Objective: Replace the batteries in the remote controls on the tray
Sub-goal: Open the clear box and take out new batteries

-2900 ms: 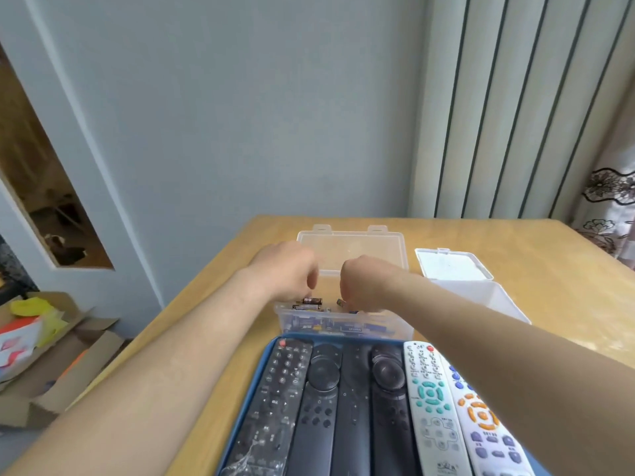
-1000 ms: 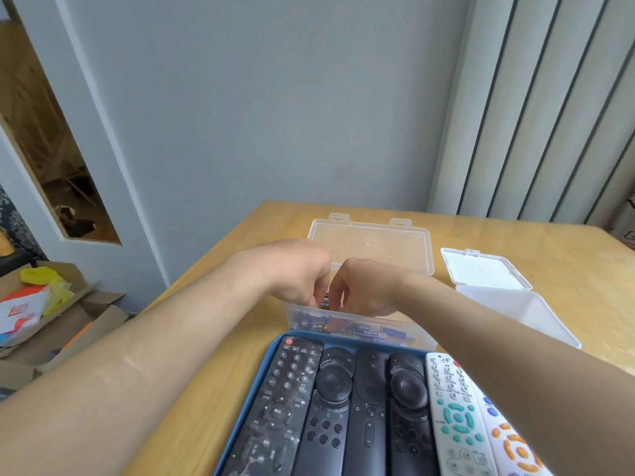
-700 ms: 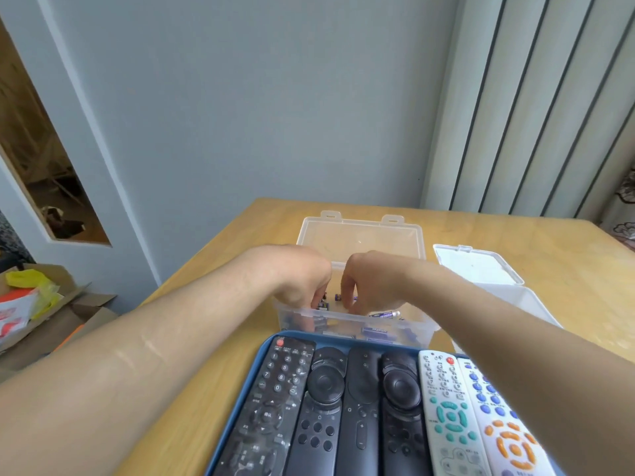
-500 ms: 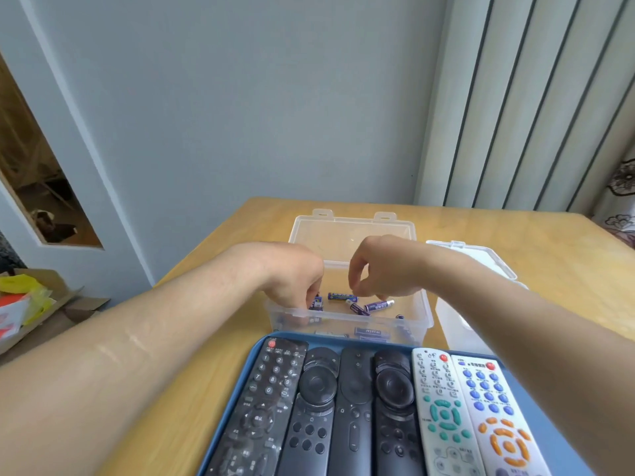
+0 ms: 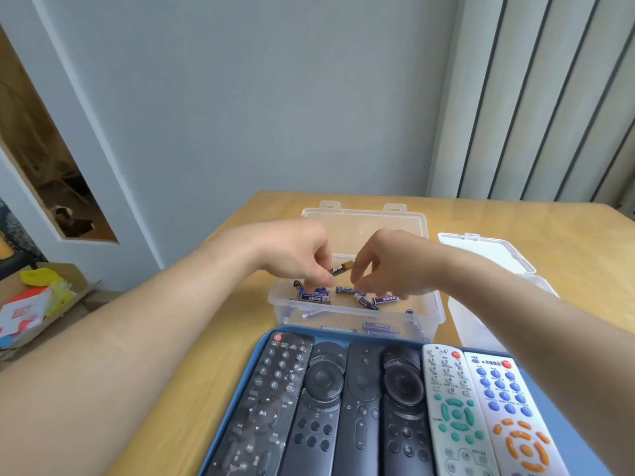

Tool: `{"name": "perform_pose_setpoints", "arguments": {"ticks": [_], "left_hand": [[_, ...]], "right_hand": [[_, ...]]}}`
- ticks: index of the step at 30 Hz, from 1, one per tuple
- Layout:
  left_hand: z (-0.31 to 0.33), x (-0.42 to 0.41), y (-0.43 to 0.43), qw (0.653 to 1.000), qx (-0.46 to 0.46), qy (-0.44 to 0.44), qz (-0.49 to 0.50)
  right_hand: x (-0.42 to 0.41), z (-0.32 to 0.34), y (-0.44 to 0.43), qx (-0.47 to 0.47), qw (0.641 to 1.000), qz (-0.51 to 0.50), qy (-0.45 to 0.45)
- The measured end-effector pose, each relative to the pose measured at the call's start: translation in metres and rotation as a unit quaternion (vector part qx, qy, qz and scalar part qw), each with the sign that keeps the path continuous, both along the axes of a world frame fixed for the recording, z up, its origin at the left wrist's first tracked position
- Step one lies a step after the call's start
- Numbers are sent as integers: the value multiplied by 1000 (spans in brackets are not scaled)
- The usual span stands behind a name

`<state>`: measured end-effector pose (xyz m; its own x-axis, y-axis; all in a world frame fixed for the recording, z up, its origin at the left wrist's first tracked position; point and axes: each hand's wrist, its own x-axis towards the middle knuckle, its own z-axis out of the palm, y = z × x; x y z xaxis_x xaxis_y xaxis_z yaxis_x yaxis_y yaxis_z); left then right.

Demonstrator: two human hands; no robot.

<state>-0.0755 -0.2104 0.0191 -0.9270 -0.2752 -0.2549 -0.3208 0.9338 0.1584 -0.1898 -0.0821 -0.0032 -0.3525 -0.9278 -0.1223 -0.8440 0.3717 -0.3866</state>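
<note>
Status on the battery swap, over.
Left hand pinches battery over clear box. Right hand curled beside it, hold unclear. Remotes lie face up on tray. Nothing blocking.

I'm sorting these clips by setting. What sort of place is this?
Likely a room in a home: a wooden table by a plain wall, vertical blinds at the right, and a cardboard box of odds and ends on the floor at the left.

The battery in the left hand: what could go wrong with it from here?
The left hand pinches the black-and-gold battery by one end only, above the clear box. If that grip slips, the battery probably drops among the blue batteries, mixing the two kinds. Both forearms also reach over the remotes on the blue tray; drawing back low could nudge them.
</note>
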Motion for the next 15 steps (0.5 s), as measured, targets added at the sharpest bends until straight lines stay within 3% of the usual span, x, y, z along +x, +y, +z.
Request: {"name": "perform_pose_setpoints", "arguments": {"ticks": [3,5,7,9,15], "left_hand": [[-2,10,-7,990,103,96,22],[-9,13,-6,979,144,140,33],[-15,14,-9,974,140,174,45],[-16,15,-16,979,81,175,59],[-22,17,-12,992,-81,86,40]], "right_hand": [[0,3,0,-90,969,-26,-229],[2,3,-3,-157,941,-43,-296],[3,0,-6,-196,934,-62,-293],[3,-3,-7,-200,940,-76,-265],[4,-5,-5,-136,984,-46,-102]]}}
